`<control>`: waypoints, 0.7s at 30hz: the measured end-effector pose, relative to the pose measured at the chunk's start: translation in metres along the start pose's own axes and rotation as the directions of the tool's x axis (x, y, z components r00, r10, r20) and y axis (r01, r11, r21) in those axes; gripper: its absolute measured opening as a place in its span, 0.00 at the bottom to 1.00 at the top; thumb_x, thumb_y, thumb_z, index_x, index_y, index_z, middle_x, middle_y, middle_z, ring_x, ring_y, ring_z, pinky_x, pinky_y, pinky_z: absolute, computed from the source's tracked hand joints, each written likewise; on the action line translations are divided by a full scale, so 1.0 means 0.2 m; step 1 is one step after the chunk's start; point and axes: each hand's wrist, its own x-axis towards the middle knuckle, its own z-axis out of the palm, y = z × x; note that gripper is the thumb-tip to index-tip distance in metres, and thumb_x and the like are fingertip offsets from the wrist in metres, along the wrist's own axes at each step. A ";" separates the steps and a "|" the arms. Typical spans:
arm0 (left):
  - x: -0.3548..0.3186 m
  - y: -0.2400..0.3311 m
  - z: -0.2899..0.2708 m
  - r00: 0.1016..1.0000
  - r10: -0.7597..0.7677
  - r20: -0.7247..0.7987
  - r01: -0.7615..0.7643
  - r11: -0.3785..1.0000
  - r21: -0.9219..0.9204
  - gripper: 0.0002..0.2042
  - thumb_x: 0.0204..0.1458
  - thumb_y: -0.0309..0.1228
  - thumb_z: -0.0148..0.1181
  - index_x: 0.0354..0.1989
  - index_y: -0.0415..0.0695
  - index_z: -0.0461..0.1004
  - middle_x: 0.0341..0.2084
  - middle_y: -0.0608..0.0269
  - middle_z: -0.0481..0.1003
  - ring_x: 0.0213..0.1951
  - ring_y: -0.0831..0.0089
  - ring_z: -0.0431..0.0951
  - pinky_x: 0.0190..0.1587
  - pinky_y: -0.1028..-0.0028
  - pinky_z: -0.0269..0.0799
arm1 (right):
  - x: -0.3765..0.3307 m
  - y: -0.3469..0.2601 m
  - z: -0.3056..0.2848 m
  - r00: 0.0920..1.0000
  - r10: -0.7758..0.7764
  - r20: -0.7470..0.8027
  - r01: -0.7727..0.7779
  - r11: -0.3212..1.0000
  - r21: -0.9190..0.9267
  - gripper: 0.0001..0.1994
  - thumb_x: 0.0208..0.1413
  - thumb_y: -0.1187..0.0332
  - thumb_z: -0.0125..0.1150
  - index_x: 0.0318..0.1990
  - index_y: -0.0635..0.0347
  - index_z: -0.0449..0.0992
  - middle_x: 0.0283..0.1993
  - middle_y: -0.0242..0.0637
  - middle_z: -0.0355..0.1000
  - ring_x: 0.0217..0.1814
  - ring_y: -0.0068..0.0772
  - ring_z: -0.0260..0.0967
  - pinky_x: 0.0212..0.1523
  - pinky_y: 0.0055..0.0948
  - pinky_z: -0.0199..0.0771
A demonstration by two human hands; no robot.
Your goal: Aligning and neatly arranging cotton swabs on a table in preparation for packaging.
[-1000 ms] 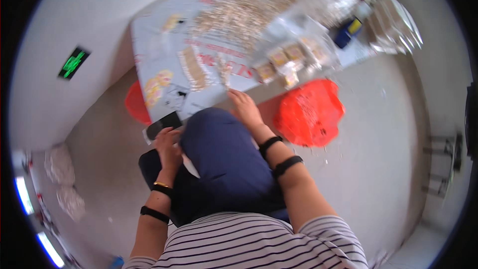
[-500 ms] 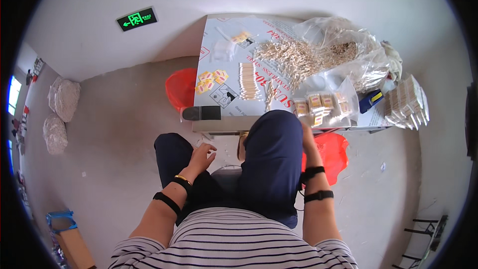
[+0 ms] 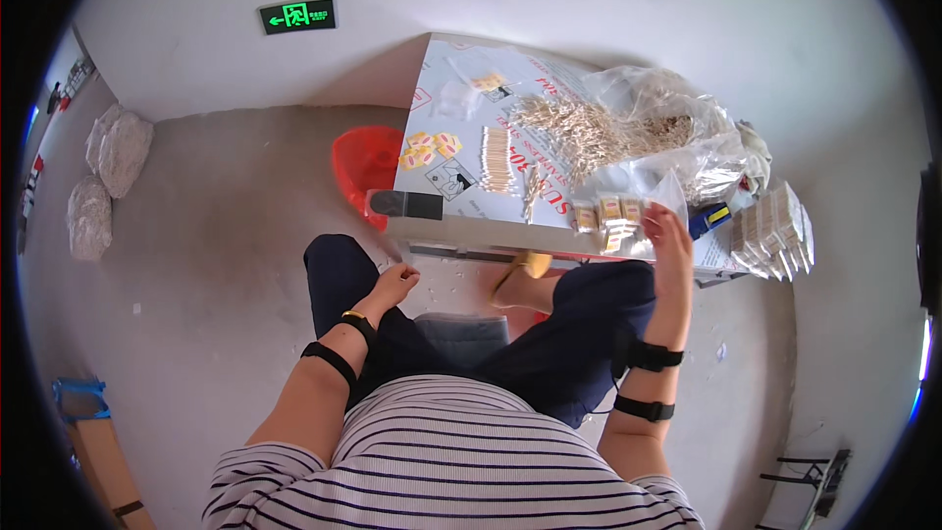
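My left hand (image 3: pixel 397 283) hovers by my left knee, fingers curled in, nothing visible in it. Past the table's front edge, my right hand (image 3: pixel 669 236) reaches up beside the small yellow-labelled packets (image 3: pixel 610 214), fingers partly spread and somewhat blurred. These packets lie grouped at a clear plastic bag (image 3: pixel 671 192), which my fingertips overlap; whether they touch is unclear. Left of them lie a few loose cotton swabs (image 3: pixel 534 194) and a neat row of cotton swabs (image 3: pixel 497 159). Yellow-and-white labels (image 3: pixel 430 149) are scattered further left.
A large heap of cotton swabs (image 3: pixel 579 132) spills from a big clear bag (image 3: pixel 711 123). Stacked packs (image 3: pixel 775 234) and a blue-yellow object (image 3: pixel 709 220) sit at the table's right. A dark strip (image 3: pixel 406 204) lies at its front-left corner, beside a red bag (image 3: pixel 365 167).
My right hand has risen from beside my right knee to the packets. The right knee has swung outward, showing a foot in a yellow slipper. The left hand's fingers have curled.
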 end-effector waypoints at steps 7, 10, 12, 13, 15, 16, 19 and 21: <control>-0.02 -0.01 0.01 0.999 -0.017 0.051 0.018 1.000 -0.017 0.14 0.64 0.38 0.65 0.49 0.40 0.82 0.42 0.53 0.85 0.46 0.60 0.85 0.51 0.65 0.79 | 0.02 0.34 0.48 0.931 0.255 0.259 -0.223 0.964 -0.147 0.18 0.73 0.61 0.60 0.62 0.64 0.80 0.54 0.33 0.81 0.54 0.28 0.78 0.58 0.31 0.76; -0.01 -0.04 0.02 0.998 -0.032 0.056 0.032 0.999 0.004 0.14 0.64 0.38 0.65 0.48 0.40 0.82 0.42 0.53 0.85 0.46 0.60 0.85 0.51 0.65 0.79 | 0.09 0.60 0.47 0.925 0.324 0.200 -0.253 0.915 -0.314 0.18 0.69 0.63 0.65 0.60 0.65 0.80 0.52 0.34 0.82 0.52 0.30 0.79 0.56 0.31 0.77; -0.01 -0.05 0.04 0.998 -0.033 0.056 0.032 0.999 0.018 0.12 0.66 0.35 0.65 0.49 0.40 0.82 0.39 0.59 0.84 0.43 0.70 0.83 0.49 0.69 0.78 | 0.12 0.80 0.44 0.921 0.351 0.168 -0.256 0.872 -0.418 0.18 0.67 0.64 0.68 0.58 0.65 0.80 0.51 0.36 0.82 0.51 0.31 0.80 0.55 0.31 0.78; 0.01 -0.06 0.06 0.997 -0.018 0.070 0.017 1.000 0.020 0.11 0.66 0.34 0.64 0.50 0.40 0.81 0.38 0.60 0.84 0.43 0.72 0.82 0.48 0.69 0.78 | 0.14 0.90 0.42 0.943 0.297 0.152 -0.205 0.876 -0.438 0.18 0.64 0.65 0.70 0.57 0.66 0.80 0.50 0.39 0.83 0.50 0.32 0.81 0.54 0.32 0.79; 0.01 0.02 0.11 0.992 -0.009 0.127 0.011 1.000 -0.019 0.11 0.66 0.33 0.64 0.50 0.40 0.81 0.38 0.60 0.83 0.42 0.72 0.82 0.48 0.70 0.78 | 0.19 1.08 0.36 0.961 0.251 0.114 -0.153 0.829 -0.539 0.21 0.58 0.67 0.72 0.56 0.66 0.78 0.48 0.46 0.84 0.48 0.34 0.83 0.52 0.33 0.82; -0.02 0.04 0.08 0.991 -0.010 0.136 0.017 0.999 -0.052 0.11 0.66 0.33 0.64 0.51 0.40 0.80 0.38 0.60 0.83 0.42 0.72 0.82 0.48 0.70 0.77 | 0.20 1.10 0.42 0.956 0.267 0.123 -0.161 0.825 -0.542 0.21 0.58 0.67 0.72 0.56 0.66 0.78 0.48 0.46 0.84 0.48 0.34 0.83 0.52 0.33 0.82; -0.05 0.17 0.09 0.982 0.125 0.139 -0.117 0.991 -0.062 0.10 0.64 0.32 0.64 0.48 0.41 0.80 0.41 0.55 0.83 0.43 0.63 0.85 0.47 0.66 0.80 | 0.25 1.19 0.56 0.939 0.332 0.087 -0.225 0.788 -0.572 0.29 0.55 0.67 0.72 0.64 0.65 0.72 0.51 0.49 0.84 0.51 0.42 0.84 0.54 0.37 0.82; -0.04 0.27 0.10 0.975 0.165 0.151 -0.155 0.985 -0.077 0.10 0.63 0.32 0.65 0.48 0.41 0.80 0.41 0.55 0.83 0.42 0.63 0.85 0.47 0.66 0.80 | 0.30 1.29 0.63 0.950 0.306 0.055 -0.210 0.762 -0.613 0.29 0.55 0.67 0.71 0.64 0.65 0.71 0.52 0.49 0.83 0.51 0.44 0.83 0.55 0.39 0.81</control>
